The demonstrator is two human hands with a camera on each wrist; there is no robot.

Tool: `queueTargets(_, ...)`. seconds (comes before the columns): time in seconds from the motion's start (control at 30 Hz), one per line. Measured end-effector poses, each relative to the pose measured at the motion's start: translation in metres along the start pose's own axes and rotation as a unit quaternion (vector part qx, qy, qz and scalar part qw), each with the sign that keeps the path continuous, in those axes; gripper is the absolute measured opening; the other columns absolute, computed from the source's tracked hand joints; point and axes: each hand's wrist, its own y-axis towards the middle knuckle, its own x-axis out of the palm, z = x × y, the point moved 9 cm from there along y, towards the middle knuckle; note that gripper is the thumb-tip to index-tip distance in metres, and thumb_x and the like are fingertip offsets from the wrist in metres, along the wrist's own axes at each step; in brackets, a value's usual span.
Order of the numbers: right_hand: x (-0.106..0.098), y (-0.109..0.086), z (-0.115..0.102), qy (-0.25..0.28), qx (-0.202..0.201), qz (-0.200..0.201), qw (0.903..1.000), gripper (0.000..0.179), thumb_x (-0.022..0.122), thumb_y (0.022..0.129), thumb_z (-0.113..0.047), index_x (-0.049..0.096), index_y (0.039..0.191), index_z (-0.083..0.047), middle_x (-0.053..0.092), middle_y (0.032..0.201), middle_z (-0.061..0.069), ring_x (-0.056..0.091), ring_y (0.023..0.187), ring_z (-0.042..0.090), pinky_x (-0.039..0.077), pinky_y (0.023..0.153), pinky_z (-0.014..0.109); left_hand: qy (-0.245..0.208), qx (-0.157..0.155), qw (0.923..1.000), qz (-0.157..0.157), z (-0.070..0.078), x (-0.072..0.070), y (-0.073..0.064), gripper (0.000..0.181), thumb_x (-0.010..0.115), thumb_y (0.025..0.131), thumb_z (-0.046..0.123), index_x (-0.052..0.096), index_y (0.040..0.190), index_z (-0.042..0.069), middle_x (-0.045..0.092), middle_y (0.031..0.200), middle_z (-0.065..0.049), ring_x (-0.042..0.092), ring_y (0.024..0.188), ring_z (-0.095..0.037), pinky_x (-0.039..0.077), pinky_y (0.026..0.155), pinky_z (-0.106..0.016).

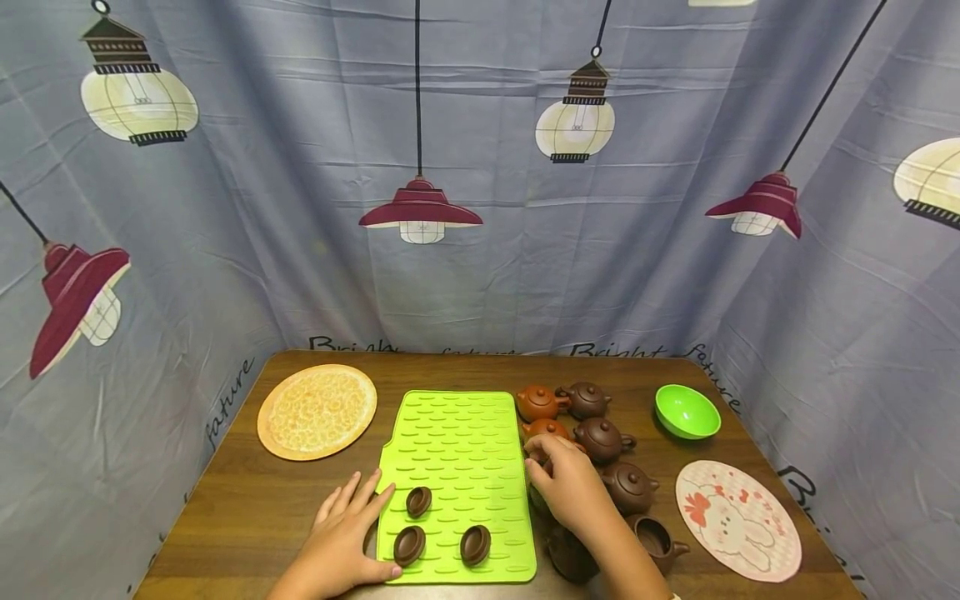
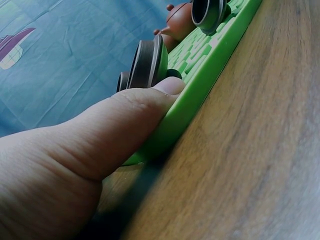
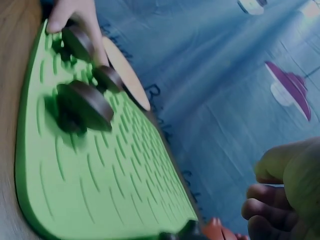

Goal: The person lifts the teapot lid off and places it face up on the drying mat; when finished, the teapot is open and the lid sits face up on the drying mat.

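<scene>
Three dark brown teapot lids lie upturned and tilted on a green ridged mat (image 1: pixel 457 450): a small lid (image 1: pixel 418 502), a left lid (image 1: pixel 408 546) and a right lid (image 1: pixel 475 545). My left hand (image 1: pixel 341 533) rests at the mat's left edge with fingers spread. Its thumb (image 2: pixel 125 112) presses the mat's rim close beside a lid. Over the teapots at the mat's right side is my right hand (image 1: pixel 573 483), fingers loosely bent, with nothing visible in its grasp. A reddish teapot (image 1: pixel 546 427) is just beyond its fingertips; darker pots under it are partly hidden.
Dark brown teapots (image 1: pixel 602 439) and another reddish teapot (image 1: pixel 538 402) stand in rows on the right. One lidless teapot (image 1: pixel 657 542) is near the front. Farther right are a green bowl (image 1: pixel 687 412) and a rabbit-print mat (image 1: pixel 738 521). A round yellow mat (image 1: pixel 317 412) lies back left.
</scene>
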Motion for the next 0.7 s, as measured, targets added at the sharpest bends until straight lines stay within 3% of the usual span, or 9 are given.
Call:
queueTargets(0.33, -0.017, -0.001, 0.036, 0.008, 0.065, 0.007, 0.9978, 0.027, 0.074, 0.098, -0.019, 0.071, 0.125, -0.016, 0.065, 0.1, -0.006, 0.057, 0.08, 0.01, 0.05, 0.069, 0.032, 0.0, 0.0, 1.0, -0.008, 0.003, -0.001, 0.0, 0.119, 0.08, 0.067, 0.081, 0.042, 0.162, 0.022, 0.02, 0.175, -0.009, 0.011, 0.16, -0.049, 0.005, 0.12, -0.072)
queueTargets(0.7, -0.045, -0.007, 0.06, -0.003, 0.073, 0.033, 0.9968, 0.024, 0.074, 0.098, -0.018, 0.071, 0.121, -0.013, 0.068, 0.099, -0.003, 0.058, 0.081, 0.011, 0.049, 0.07, 0.03, 0.001, -0.01, 0.9999, -0.012, 0.002, 0.0, 0.0, 0.12, 0.081, 0.066, 0.08, 0.041, 0.163, 0.021, 0.018, 0.176, -0.01, 0.009, 0.16, -0.047, 0.004, 0.121, -0.071)
